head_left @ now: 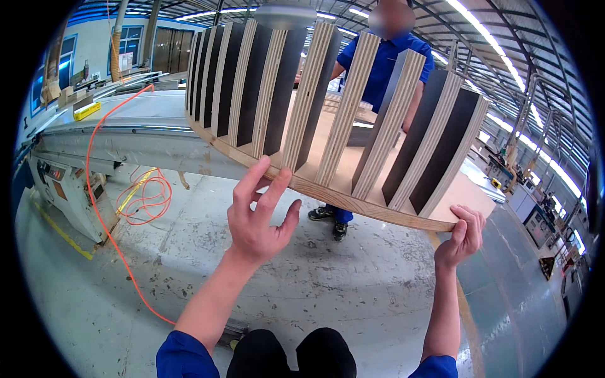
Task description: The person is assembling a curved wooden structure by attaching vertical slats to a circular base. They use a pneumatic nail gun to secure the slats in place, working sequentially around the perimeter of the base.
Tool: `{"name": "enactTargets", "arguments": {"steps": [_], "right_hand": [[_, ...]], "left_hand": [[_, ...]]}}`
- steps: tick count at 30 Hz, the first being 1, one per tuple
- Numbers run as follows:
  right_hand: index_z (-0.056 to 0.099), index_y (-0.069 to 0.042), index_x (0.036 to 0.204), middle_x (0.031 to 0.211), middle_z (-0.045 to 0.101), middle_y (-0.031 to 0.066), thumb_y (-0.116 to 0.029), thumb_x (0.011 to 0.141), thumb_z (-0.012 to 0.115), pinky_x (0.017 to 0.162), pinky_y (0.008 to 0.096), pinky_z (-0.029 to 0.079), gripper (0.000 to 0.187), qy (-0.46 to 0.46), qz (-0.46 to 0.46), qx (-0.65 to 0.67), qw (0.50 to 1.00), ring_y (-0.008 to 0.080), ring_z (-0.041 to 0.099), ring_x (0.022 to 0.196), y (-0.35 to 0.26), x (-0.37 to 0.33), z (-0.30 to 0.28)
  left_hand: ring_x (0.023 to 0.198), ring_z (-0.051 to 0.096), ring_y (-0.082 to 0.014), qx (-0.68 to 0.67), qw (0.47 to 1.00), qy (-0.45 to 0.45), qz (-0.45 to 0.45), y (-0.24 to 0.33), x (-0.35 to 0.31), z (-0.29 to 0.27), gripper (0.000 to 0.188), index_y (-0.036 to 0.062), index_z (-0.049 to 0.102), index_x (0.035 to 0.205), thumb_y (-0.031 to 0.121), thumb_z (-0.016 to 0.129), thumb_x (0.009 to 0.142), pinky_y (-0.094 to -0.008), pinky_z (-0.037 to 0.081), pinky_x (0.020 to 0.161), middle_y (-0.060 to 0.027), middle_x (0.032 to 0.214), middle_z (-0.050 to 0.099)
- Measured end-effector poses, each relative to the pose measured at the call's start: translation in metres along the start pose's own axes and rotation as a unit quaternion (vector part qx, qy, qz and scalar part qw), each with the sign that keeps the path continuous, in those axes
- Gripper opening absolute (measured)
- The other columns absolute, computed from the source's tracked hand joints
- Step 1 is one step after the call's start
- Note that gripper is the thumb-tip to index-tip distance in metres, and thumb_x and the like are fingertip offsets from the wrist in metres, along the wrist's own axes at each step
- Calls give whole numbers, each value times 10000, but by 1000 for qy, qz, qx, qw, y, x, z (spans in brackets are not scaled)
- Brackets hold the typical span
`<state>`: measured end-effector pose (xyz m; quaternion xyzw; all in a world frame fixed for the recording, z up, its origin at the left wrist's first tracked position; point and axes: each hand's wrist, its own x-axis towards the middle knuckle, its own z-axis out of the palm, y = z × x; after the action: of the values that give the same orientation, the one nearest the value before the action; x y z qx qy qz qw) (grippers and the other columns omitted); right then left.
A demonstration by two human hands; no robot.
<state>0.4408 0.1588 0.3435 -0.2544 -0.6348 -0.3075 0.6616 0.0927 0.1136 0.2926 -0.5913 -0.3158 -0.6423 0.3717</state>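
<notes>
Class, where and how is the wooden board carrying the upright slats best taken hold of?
Grip the wooden board by its near edge, probably best from the near side: that thin edge faces the camera, below the upright slats. Its right end, at the right hand, extends past the last slat, leaving finger room.

We cannot make out the co-worker's head (391, 19), which is blurred, and the upright slats (309, 94) hide parts of that person's arms and body from us. The underside of the curved board (359, 205) is turned from our sight, the lower edge cuts off both blue sleeves (186, 356), and we find the distant right-hand machines too small to tell.
</notes>
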Motion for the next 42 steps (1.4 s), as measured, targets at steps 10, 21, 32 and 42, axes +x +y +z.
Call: {"name": "enactTargets", "arguments": {"steps": [10,21,32,42], "right_hand": [[735,-28,870,863,723,125,-261,947,587,852,364,438,287,-30,-2,20,999,272,641,821,-5,6,-5],[737,-3,944,907,715,119,-122,907,595,791,325,462,189,-123,65,58,989,213,621,818,-11,22,-27],[698,-56,993,829,602,6,-90,848,603,568,300,407,177,-181,-265,186,929,161,559,666,-145,-6,-85],[688,-82,837,556,445,-18,-80,708,613,451,292,397,149,-356,-149,247,889,176,514,467,-89,-109,-56]], "left_hand": [[1056,573,-268,-26,996,65,56,-28,-9,22,581,29,498,1357,-9,737,830,-271,522,641,-236,1437,462],[743,485,-139,-106,986,127,25,-19,3,36,550,69,551,1284,60,831,811,-246,401,562,-149,1334,516],[789,504,-102,-150,980,134,-6,-13,1,34,557,48,467,1284,-25,784,832,-212,398,583,-154,1403,490],[700,437,-94,-126,987,97,-30,-5,7,27,545,58,440,1222,12,801,816,-220,376,588,-133,1334,482]]}}
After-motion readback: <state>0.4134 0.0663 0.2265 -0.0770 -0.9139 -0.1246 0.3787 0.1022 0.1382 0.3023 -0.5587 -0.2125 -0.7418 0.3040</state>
